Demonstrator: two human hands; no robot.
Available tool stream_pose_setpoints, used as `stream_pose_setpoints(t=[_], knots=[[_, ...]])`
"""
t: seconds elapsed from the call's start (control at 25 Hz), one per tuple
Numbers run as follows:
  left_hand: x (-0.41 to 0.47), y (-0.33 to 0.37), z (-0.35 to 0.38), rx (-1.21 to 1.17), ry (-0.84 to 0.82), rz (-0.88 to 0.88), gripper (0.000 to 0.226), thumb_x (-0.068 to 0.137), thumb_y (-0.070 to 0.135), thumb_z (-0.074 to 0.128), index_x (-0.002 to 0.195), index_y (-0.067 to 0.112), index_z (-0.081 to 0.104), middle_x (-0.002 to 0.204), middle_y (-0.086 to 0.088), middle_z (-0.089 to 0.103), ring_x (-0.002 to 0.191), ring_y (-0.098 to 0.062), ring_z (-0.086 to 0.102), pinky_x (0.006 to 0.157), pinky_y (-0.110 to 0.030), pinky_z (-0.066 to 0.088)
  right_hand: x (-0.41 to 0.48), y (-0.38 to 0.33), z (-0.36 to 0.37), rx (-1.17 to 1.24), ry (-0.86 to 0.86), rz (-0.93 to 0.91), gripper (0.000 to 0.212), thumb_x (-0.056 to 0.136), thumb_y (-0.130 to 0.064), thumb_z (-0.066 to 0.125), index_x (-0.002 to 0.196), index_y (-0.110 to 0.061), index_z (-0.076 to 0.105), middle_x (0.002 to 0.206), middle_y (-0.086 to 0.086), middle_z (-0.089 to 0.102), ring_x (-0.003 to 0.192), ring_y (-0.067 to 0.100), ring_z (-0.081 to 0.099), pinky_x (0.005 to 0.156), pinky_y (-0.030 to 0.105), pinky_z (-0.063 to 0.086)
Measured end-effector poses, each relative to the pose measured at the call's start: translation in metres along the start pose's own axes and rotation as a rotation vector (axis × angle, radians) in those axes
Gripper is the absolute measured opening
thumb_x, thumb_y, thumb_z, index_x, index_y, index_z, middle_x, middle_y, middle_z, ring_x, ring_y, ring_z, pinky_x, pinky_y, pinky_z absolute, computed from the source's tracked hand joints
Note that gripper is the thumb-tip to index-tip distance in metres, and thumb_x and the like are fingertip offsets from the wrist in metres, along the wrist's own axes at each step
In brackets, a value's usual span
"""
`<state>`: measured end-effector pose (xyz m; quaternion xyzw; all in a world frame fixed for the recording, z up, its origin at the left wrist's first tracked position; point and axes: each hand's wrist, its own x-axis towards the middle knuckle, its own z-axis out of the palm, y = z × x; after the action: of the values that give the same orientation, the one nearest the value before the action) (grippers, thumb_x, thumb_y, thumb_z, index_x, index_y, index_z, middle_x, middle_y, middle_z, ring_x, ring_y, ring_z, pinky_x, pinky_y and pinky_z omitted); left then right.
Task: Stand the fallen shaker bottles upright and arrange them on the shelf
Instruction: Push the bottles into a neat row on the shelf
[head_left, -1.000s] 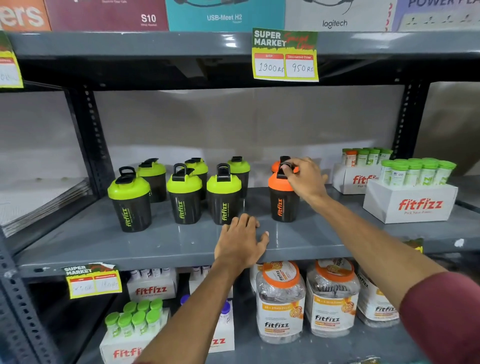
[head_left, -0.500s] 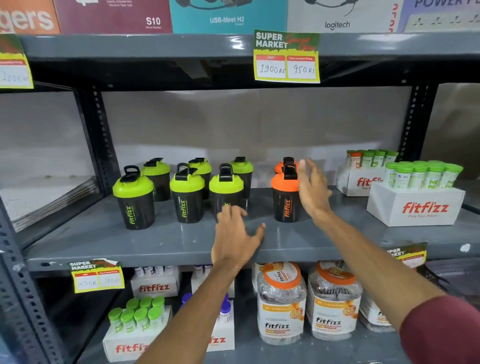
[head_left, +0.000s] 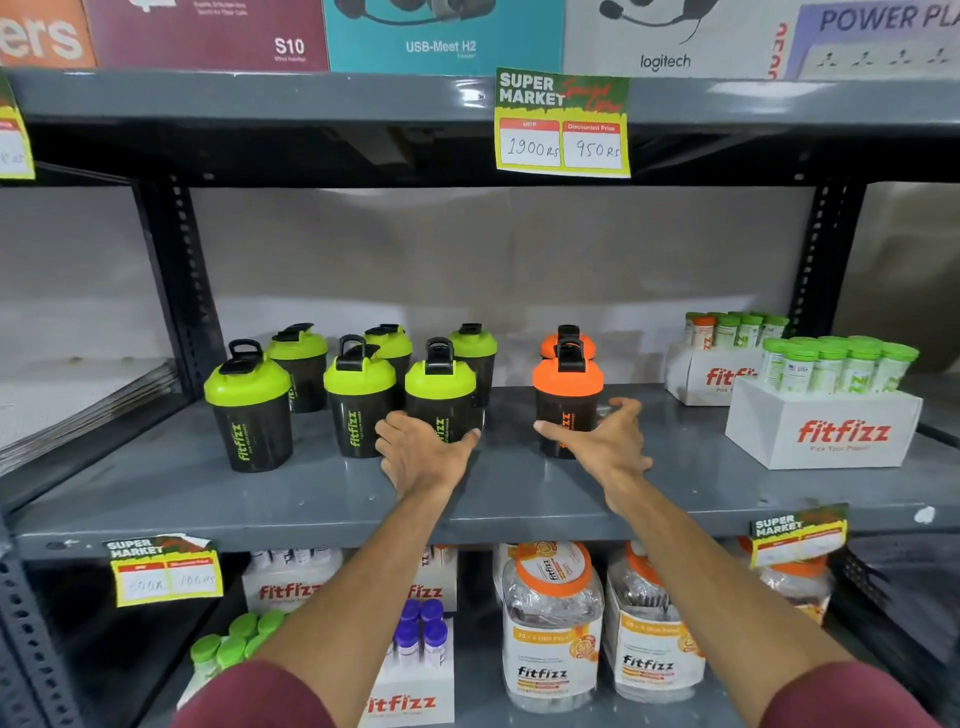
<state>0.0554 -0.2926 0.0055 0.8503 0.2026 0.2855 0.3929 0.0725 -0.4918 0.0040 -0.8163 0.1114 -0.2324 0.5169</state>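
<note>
Several black shaker bottles with green lids (head_left: 249, 410) stand upright in two rows on the grey shelf (head_left: 311, 499). My left hand (head_left: 421, 457) is cupped around the lower body of the front right green-lidded shaker (head_left: 440, 379). To its right, an orange-lidded shaker (head_left: 567, 379) stands upright with a second orange-lidded one (head_left: 569, 338) close behind it. My right hand (head_left: 605, 444) wraps the front orange shaker's base, thumb across its front and fingers round its right side.
Two white fitfizz boxes of green-capped tubes (head_left: 821, 426) (head_left: 711, 371) sit at the shelf's right end. A yellow price tag (head_left: 563, 124) hangs from the shelf above. Fitfizz jars (head_left: 553, 629) and boxes fill the lower shelf. A dark upright post (head_left: 171, 270) bounds the left.
My right hand left the orange shaker's lid and dropped to its base. My left hand moved forward from the shelf's front edge onto the green-lidded shaker.
</note>
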Motion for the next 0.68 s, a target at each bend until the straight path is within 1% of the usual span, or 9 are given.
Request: stream_pose_setpoints(t=[0.08, 0.2, 0.32, 0.48, 0.68], knots=[[0.001, -0.002, 0.003, 0.009, 0.005, 0.017, 0.091, 0.07, 0.053, 0.085, 0.128, 0.0, 0.037, 0.133, -0.017, 0.043, 0.126, -0.037, 0.042, 0.1, -0.051, 0.041, 0.002, 0.0, 0.005, -0.109, -0.024, -0.011, 0.109, 0.044, -0.071, 0.084, 0.127, -0.02, 0.034, 0.131, 0.006, 0.056, 0.129, 0.034, 0.047, 0.103, 0.054, 0.028], [0.002, -0.003, 0.006, 0.037, -0.002, 0.051, 0.085, 0.076, 0.053, 0.08, 0.127, 0.0, 0.037, 0.134, -0.017, 0.044, 0.127, -0.038, 0.041, 0.1, -0.051, 0.039, 0.006, 0.004, 0.009, -0.218, -0.051, -0.036, 0.1, 0.054, -0.068, 0.082, 0.128, -0.018, 0.037, 0.134, 0.009, 0.055, 0.131, 0.036, 0.045, 0.103, 0.056, 0.031], [0.0, -0.003, 0.008, 0.108, 0.003, 0.107, 0.084, 0.078, 0.058, 0.076, 0.126, 0.001, 0.039, 0.134, -0.017, 0.046, 0.127, -0.037, 0.043, 0.101, -0.049, 0.038, 0.008, 0.005, 0.01, -0.229, -0.03, -0.032, 0.097, 0.06, -0.063, 0.082, 0.131, -0.016, 0.037, 0.137, 0.012, 0.052, 0.132, 0.038, 0.043, 0.103, 0.057, 0.029], [-0.004, 0.001, 0.012, 0.226, -0.005, 0.207, 0.081, 0.08, 0.066, 0.067, 0.124, 0.003, 0.04, 0.133, -0.018, 0.05, 0.125, -0.038, 0.045, 0.101, -0.049, 0.037, 0.009, 0.006, 0.009, -0.232, 0.032, 0.01, 0.09, 0.064, -0.057, 0.083, 0.128, -0.014, 0.036, 0.138, 0.015, 0.049, 0.132, 0.04, 0.039, 0.102, 0.055, 0.028], [-0.004, 0.0, 0.016, 0.299, -0.021, 0.237, 0.087, 0.083, 0.072, 0.058, 0.132, 0.003, 0.036, 0.136, -0.021, 0.049, 0.126, -0.039, 0.045, 0.102, -0.05, 0.037, 0.011, 0.009, 0.011, -0.24, 0.051, -0.006, 0.085, 0.069, -0.054, 0.081, 0.128, -0.013, 0.036, 0.137, 0.017, 0.049, 0.13, 0.041, 0.039, 0.103, 0.056, 0.029]])
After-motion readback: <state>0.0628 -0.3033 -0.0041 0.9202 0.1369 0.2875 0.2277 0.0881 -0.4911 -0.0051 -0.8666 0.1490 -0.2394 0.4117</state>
